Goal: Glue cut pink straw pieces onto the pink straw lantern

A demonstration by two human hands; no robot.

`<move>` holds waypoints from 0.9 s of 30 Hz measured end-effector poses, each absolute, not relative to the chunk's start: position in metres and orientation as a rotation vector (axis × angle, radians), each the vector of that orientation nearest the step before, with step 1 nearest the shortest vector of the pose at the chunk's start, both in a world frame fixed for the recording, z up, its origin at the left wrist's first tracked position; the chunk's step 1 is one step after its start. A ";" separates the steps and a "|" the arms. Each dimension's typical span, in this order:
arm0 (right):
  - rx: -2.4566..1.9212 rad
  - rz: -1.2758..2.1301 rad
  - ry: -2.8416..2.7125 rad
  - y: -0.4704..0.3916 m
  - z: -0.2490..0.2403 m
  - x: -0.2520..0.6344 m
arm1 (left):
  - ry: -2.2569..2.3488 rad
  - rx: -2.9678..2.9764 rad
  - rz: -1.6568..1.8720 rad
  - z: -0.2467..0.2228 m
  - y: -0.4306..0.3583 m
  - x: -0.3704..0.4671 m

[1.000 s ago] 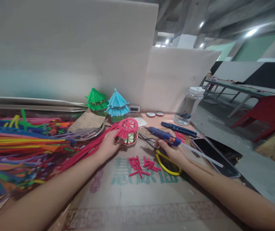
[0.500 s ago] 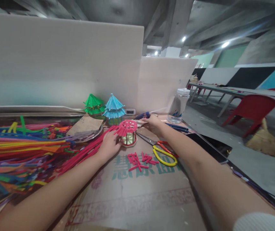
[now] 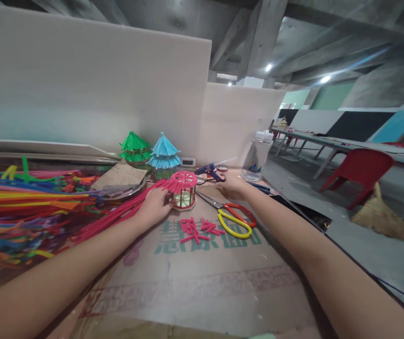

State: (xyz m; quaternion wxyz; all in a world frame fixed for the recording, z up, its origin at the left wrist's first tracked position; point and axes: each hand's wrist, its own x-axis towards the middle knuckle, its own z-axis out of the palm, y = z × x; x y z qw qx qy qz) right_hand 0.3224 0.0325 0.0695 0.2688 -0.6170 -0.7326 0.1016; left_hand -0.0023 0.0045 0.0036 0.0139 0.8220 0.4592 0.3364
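My left hand (image 3: 155, 205) is closed on the left side of a small model pavilion (image 3: 184, 198), which has a pink spoked roof top, brown posts and a pale base, and stands on the cardboard. Just beyond the pavilion lies a dark blue glue gun (image 3: 206, 170). My right hand (image 3: 233, 185) is beside the glue gun's handle, fingers loosely bent and partly hidden. Scissors (image 3: 235, 221) with red and yellow handles lie nearer, between the right forearm and the pavilion. Several short pink strips (image 3: 198, 229) are scattered in front of the pavilion.
Long pink strips (image 3: 117, 213) and a heap of coloured strips (image 3: 28, 202) fill the left. Green (image 3: 134, 147) and blue (image 3: 164, 153) model pavilions stand behind, before a white panel (image 3: 117, 84). A clear bottle (image 3: 256, 157) stands at the back right, near the table's edge.
The view has shifted slightly, and things appear further left. My right hand now sits a little apart from the glue gun, whose handle shows more. My left hand stays at the pavilion.
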 end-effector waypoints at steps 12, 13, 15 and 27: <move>-1.256 0.526 -2.554 -0.055 0.086 0.290 | 1.491 2.509 0.816 0.013 -0.002 0.000; -1.181 0.663 -2.609 -0.062 0.086 0.286 | 1.501 2.509 0.805 0.013 -0.002 0.000; -1.075 0.720 -2.697 -0.073 0.083 0.278 | 1.539 2.512 0.785 0.013 -0.002 0.000; -0.805 0.400 -2.407 -0.091 0.064 0.265 | 1.441 2.543 0.883 0.009 0.001 -0.001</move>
